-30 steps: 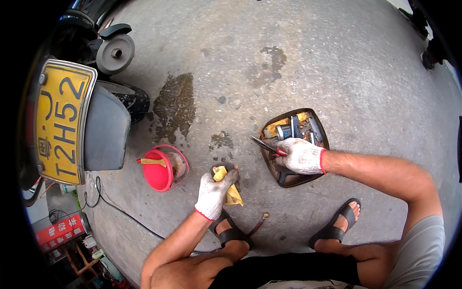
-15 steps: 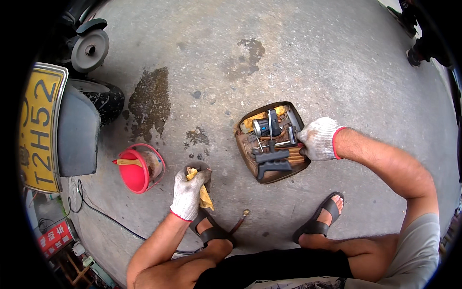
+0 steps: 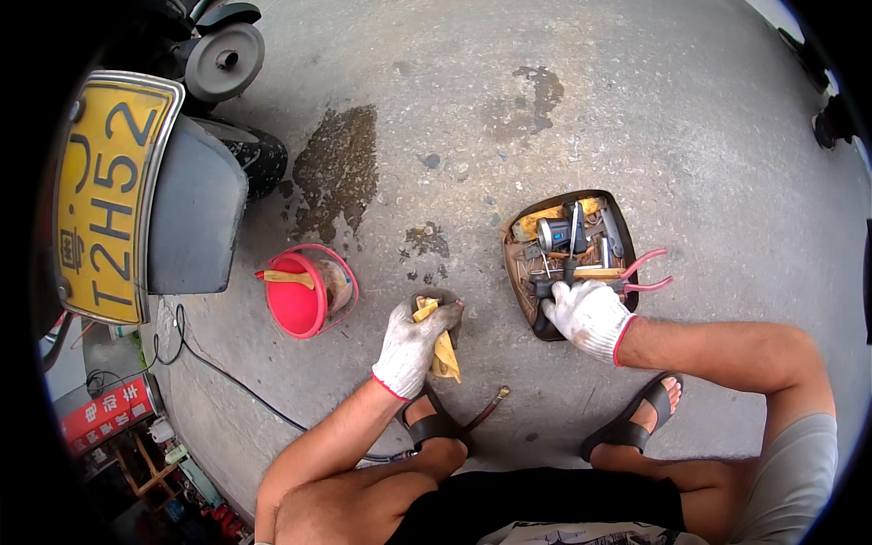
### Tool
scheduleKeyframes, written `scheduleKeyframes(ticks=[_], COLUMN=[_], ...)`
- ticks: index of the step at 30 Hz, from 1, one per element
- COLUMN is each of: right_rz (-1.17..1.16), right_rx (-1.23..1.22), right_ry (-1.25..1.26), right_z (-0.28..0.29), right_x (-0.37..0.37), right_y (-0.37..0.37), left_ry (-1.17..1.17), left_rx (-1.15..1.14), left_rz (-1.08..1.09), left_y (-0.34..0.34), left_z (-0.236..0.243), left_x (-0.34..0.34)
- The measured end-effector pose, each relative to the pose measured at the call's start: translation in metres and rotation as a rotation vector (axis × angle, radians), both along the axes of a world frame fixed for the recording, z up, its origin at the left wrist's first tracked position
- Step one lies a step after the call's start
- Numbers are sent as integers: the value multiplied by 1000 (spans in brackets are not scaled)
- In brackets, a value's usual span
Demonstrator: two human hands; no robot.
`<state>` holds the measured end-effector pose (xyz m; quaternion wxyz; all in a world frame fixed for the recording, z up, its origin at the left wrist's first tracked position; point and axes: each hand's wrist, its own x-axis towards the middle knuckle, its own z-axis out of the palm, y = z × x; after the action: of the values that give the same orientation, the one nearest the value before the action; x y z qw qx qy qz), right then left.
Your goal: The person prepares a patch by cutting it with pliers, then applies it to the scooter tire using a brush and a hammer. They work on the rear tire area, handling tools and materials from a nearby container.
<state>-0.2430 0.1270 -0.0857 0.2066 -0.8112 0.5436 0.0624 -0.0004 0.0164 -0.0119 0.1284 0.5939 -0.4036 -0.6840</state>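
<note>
On grey concrete (image 3: 690, 154) sits 1 dark, round-cornered tray (image 3: 519, 265) of hand tools (image 3: 552, 234), 1 pair of red-handled pliers (image 3: 649, 286) jutting over its right rim. White-gloved right hand (image 3: 589, 318): at 1 black-handled tool (image 3: 545, 289) inside, fingers bent, grasp or touch impossible to tell. White-gloved left hand (image 3: 409, 343): fingers clenched around 1 crumpled yellow cloth-like piece (image 3: 445, 359), right of 1 pinkish-red plastic bucket (image 3: 292, 309).

The gloved left hand (image 3: 409, 345) curls inward, thumb (image 3: 443, 318) toward two o'clock; the left forearm (image 3: 331, 440) slants toward one-thirty. The gloved right hand (image 3: 590, 318) points toward ten o'clock, the right forearm (image 3: 708, 345) toward nine, elbow (image 3: 804, 372) bent.
</note>
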Motion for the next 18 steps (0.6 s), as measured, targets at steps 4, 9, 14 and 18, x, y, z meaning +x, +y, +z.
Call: scheduleKeyframes(ticks=[4, 9, 14, 18], right_rz=[2, 22, 177, 147], right_rx=[-127, -6, -25, -115], right_ry=[-31, 4, 34, 105], right_z=[-17, 17, 13, -12], right_x=[6, 4, -9, 6], right_y=[0, -29, -15, -5], left_ry=[-58, -21, -32, -37], left_rx=[-59, -37, -22, -14], left_rz=[-83, -114, -97, -92], left_y=[2, 3, 6, 6], left_z=[-2, 7, 4, 8], left_x=[-5, 0, 3, -2])
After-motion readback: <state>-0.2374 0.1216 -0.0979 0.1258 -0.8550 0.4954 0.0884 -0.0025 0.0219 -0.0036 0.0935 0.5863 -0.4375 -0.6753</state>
